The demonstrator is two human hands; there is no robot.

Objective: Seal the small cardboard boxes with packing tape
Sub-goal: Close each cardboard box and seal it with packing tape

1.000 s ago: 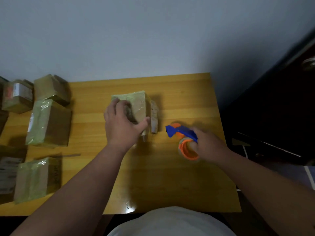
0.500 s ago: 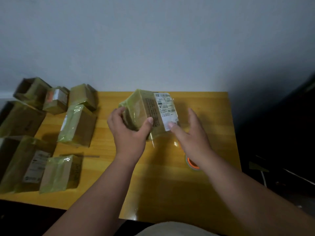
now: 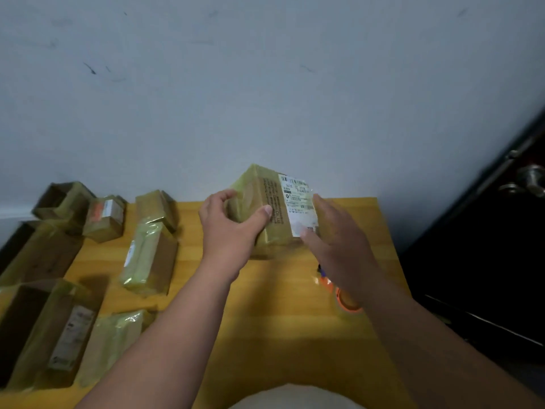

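Surface: a yellow wooden table [image 3: 274, 314] with a glossy top, pushed against the wall.
Room: a plain grey-white wall [image 3: 265, 84] with a few dark scuffs behind the table; at the right, a dark door [image 3: 501, 231] with a metal knob [image 3: 532, 178].
Held box: a small brown cardboard box wrapped in yellowish clear tape [image 3: 265, 211], with a white printed shipping label [image 3: 299, 202] on its right face, is tilted above the far middle of the table.
Left hand [image 3: 230, 225]: grips the box's left side, fingers curled over the far edge, thumb pressed on the near face.
Right hand [image 3: 336, 240]: fingers straight and together, flat against the label side.
Tape dispenser: an orange and blue packing tape dispenser [image 3: 343, 299] lies on the table under the right wrist, mostly hidden.
Other boxes: several tape-wrapped cardboard boxes [image 3: 150, 258] sit along the table's left side, some near the wall, some at the near edge.
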